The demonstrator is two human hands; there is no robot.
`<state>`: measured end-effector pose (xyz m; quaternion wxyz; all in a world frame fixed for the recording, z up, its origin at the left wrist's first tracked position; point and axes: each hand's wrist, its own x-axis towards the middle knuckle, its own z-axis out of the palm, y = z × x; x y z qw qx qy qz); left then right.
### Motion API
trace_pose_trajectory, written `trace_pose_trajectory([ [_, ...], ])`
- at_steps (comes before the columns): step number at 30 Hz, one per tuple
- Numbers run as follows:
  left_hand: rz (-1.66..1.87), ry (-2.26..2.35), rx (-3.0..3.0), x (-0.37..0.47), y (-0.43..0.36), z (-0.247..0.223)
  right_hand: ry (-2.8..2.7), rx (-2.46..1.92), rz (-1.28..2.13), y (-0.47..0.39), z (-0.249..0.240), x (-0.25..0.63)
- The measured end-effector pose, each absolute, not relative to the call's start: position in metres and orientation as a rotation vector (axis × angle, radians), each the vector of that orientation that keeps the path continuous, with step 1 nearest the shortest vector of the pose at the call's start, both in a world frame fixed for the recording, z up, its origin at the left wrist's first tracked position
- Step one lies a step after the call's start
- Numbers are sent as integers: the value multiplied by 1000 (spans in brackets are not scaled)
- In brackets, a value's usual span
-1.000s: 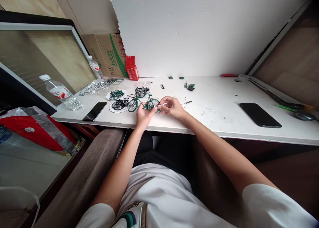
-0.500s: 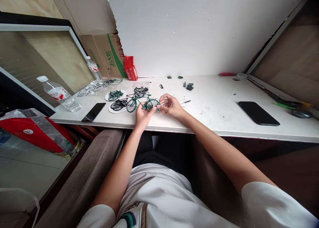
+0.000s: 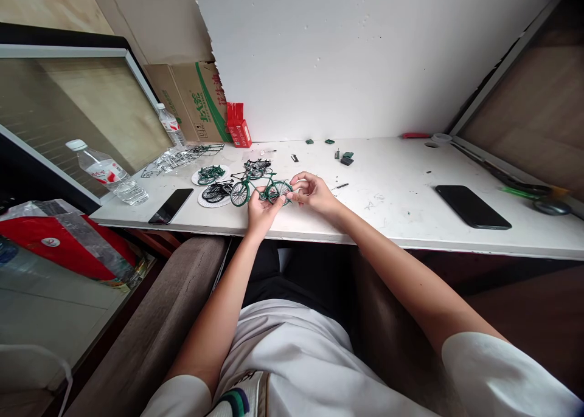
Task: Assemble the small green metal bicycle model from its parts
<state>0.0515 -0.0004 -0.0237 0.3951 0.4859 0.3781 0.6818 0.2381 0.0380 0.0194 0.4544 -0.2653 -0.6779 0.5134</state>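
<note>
1. Head view, centre of the frame: one green model bicycle [image 3: 261, 184], with two wheels, is held up side-on over the near part of the white counter [image 3: 392, 216]. The left hand [image 3: 261, 213] pinches it from below, thumb by the right-hand wheel. The right hand [image 3: 314, 194] has its fingers curled at that wheel's outer edge; whether they grip or merely touch, I cannot tell.

2. Head view, handling: the bicycle looks like thin plastic, so I judge it very light, fairly stiff and fragile, with spokes and handlebar likely to snap. The frame's middle seems the safest hold; pressing on a wheel could bend it.

3. Head view, left of centre: two white plates, the upper one [image 3: 195, 179] with green bicycle models [image 3: 211, 173], the lower one [image 3: 212, 205] with black bicycle models [image 3: 218, 191]. A further dark tangle [image 3: 258, 167] lies beside them. These overlap too much to count.

4. Head view, left side: two bottles, one nearer [image 3: 111, 174] and one farther [image 3: 171, 126]; one carton [image 3: 189, 101]; one red box [image 3: 239, 127]; one phone [image 3: 171, 206].

5. Head view, right of centre and beyond: two small green pieces along the back, the left one [image 3: 309, 141] and the right one [image 3: 329, 141]; one thin dark tool [image 3: 341, 186]; a second phone [image 3: 473, 206], far right.
</note>
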Motion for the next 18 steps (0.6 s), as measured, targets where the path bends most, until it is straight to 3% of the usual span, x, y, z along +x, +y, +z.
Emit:
trace_pose_trajectory([
  [18, 1741, 953, 1239, 51, 1, -26, -1675, -639, 1315, 40, 18, 240],
])
